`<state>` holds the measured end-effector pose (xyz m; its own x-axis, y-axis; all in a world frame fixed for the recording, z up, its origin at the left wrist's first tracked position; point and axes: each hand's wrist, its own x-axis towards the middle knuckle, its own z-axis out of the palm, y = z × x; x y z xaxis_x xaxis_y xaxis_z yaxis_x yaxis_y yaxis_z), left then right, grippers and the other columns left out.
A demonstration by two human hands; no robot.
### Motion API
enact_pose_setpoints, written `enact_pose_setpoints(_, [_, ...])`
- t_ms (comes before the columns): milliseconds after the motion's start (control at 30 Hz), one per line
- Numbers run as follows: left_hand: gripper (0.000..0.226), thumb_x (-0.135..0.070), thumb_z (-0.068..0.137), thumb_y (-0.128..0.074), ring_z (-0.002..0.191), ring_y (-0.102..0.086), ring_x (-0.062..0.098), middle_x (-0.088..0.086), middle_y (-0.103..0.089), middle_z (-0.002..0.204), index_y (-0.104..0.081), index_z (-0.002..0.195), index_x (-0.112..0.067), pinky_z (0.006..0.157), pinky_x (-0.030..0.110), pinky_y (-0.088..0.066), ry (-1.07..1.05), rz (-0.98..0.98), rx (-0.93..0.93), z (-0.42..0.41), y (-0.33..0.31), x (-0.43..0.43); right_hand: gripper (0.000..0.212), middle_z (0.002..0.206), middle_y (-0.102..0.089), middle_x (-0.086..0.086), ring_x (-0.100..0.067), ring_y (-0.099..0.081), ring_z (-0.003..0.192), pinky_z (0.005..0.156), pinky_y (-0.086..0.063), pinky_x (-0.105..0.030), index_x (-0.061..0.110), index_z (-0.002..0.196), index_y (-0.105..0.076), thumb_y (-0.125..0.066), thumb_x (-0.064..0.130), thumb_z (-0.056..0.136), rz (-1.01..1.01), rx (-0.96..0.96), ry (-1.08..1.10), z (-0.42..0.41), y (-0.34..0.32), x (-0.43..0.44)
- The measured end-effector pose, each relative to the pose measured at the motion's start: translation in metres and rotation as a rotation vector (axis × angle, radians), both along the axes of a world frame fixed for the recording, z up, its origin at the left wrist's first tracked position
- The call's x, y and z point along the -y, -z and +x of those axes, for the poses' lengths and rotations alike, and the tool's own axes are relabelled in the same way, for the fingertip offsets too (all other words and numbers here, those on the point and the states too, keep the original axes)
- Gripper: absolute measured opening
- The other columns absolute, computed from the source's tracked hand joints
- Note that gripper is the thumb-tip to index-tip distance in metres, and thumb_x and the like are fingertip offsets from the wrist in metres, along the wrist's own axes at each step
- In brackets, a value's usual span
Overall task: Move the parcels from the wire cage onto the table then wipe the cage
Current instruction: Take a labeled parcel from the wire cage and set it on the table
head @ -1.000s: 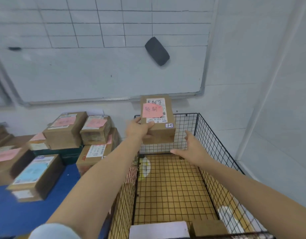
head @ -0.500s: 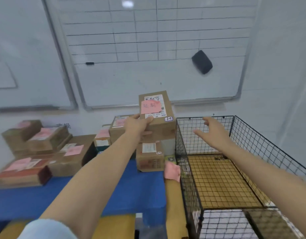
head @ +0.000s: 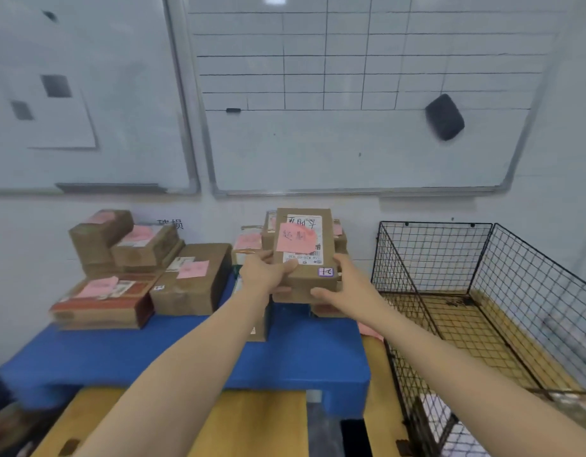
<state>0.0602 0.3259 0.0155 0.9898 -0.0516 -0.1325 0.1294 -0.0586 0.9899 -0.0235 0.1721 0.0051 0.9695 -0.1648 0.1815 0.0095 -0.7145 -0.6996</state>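
Note:
A brown cardboard parcel (head: 306,278) with a white label and a pink note is held up over the blue table (head: 120,354), in front of other parcels at the wall. My left hand (head: 265,275) grips its left side, thumb on top. My right hand (head: 347,282) holds its right side and lower front corner. The black wire cage (head: 483,258) stands to the right, its far part showing only a yellow mesh floor. White parcels (head: 433,410) lie at the cage's near end, partly cut off.
Several brown parcels with pink notes (head: 192,278) are stacked on the left and middle of the blue table. A yellow surface (head: 252,427) lies below the table's front edge. Whiteboards (head: 351,127) cover the wall behind, with a black eraser (head: 445,117) stuck on.
The view has swung left from the cage to the table. The parcel moved with my left hand out of the cage toward the stacks, and my right hand came back onto its right side.

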Motion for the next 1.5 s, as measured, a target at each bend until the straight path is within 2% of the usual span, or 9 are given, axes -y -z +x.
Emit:
enact_pose_setpoints(167, [0.062, -0.017, 0.077, -0.079, 0.075, -0.059, 0.014, -0.002, -0.057, 0.101, -0.051, 0.132, -0.010, 0.053, 0.027, -0.058, 0.019, 0.024, -0.018, -0.007, 0.017, -0.010, 0.083, 0.141, -0.042, 0.001, -0.015, -0.048, 0.124, 0.101, -0.041, -0.029, 0.013, 0.146, -0.028, -0.073, 0.038, 0.081, -0.039, 0.006, 0.029, 0.001, 0.012, -0.011])
enact_pose_setpoints(233, [0.055, -0.015, 0.078, -0.078, 0.079, -0.062, 0.016, -0.002, -0.060, 0.097, -0.055, 0.128, -0.010, 0.054, 0.029, -0.059, 0.034, 0.018, -0.027, -0.012, 0.022, -0.010, 0.085, 0.144, -0.042, 0.002, -0.016, -0.050, 0.122, 0.100, -0.045, -0.037, 0.014, 0.145, -0.029, -0.074, 0.044, 0.079, -0.053, -0.006, 0.042, 0.000, 0.015, -0.010])
enact_pose_setpoints(333, [0.054, -0.017, 0.078, -0.077, 0.096, -0.064, 0.024, 0.006, -0.063, 0.115, -0.055, 0.127, -0.010, 0.056, 0.031, -0.060, 0.058, 0.040, -0.048, -0.015, 0.033, -0.009, 0.084, 0.138, -0.050, 0.001, -0.015, -0.054, 0.117, 0.095, -0.049, -0.040, 0.018, 0.144, -0.032, -0.070, 0.051, 0.077, -0.062, -0.046, 0.053, 0.001, 0.026, -0.004])
enact_pose_setpoints(433, [0.056, -0.018, 0.078, -0.078, 0.101, -0.063, 0.027, 0.006, -0.061, 0.118, -0.055, 0.128, -0.010, 0.058, 0.034, -0.060, 0.050, 0.038, -0.081, -0.019, 0.044, -0.009, 0.076, 0.139, -0.049, -0.001, -0.018, -0.048, 0.123, 0.100, -0.043, -0.035, 0.018, 0.146, -0.031, -0.066, 0.046, 0.084, -0.125, -0.093, 0.053, -0.006, 0.028, -0.010])
enact_pose_setpoints(567, [0.054, -0.016, 0.078, -0.077, 0.098, -0.061, 0.027, 0.005, -0.059, 0.111, -0.054, 0.127, -0.011, 0.058, 0.036, -0.060, 0.035, 0.009, -0.098, -0.022, 0.060, -0.013, 0.071, 0.144, -0.043, 0.002, -0.016, -0.042, 0.130, 0.096, -0.035, -0.026, 0.019, 0.149, -0.025, -0.059, 0.043, 0.091, -0.227, -0.135, 0.055, -0.011, 0.040, -0.015])
enact_pose_setpoints(767, [0.052, -0.015, 0.076, -0.079, 0.099, -0.060, 0.026, 0.005, -0.058, 0.111, -0.056, 0.123, -0.013, 0.058, 0.036, -0.060, -0.002, 0.003, -0.101, -0.032, 0.070, -0.021, 0.063, 0.134, -0.047, -0.003, -0.017, -0.047, 0.121, 0.102, -0.039, -0.031, 0.020, 0.146, -0.030, -0.059, 0.036, 0.093, -0.186, -0.091, 0.016, -0.020, 0.051, -0.021])
enact_pose_setpoints(1100, [0.057, -0.019, 0.077, -0.079, 0.094, -0.059, 0.022, 0.003, -0.057, 0.110, -0.055, 0.128, -0.014, 0.054, 0.031, -0.059, -0.024, 0.014, -0.112, -0.047, 0.068, -0.034, 0.056, 0.131, -0.048, -0.002, -0.017, -0.050, 0.118, 0.097, -0.042, -0.028, 0.021, 0.144, -0.033, -0.057, 0.034, 0.094, -0.171, -0.056, -0.035, -0.028, 0.055, -0.030])
enact_pose_setpoints(1233, [0.058, -0.019, 0.075, -0.080, 0.097, -0.058, 0.025, 0.005, -0.055, 0.113, -0.054, 0.127, -0.015, 0.054, 0.032, -0.059, -0.043, 0.036, -0.122, -0.049, 0.071, -0.038, 0.052, 0.129, -0.049, -0.003, -0.020, -0.049, 0.119, 0.100, -0.041, -0.034, 0.022, 0.142, -0.035, -0.056, 0.032, 0.095, -0.156, -0.047, -0.048, -0.029, 0.059, -0.033])
enact_pose_setpoints(1500, [0.057, -0.020, 0.073, -0.082, 0.098, -0.058, 0.026, 0.008, -0.054, 0.124, -0.058, 0.124, -0.014, 0.055, 0.035, -0.060, -0.023, 0.086, -0.139, -0.039, 0.062, -0.053, 0.047, 0.128, -0.049, -0.001, -0.019, -0.050, 0.115, 0.095, -0.043, -0.032, 0.023, 0.139, -0.037, -0.053, 0.035, 0.096, -0.196, -0.034, -0.064, -0.022, 0.060, -0.041])
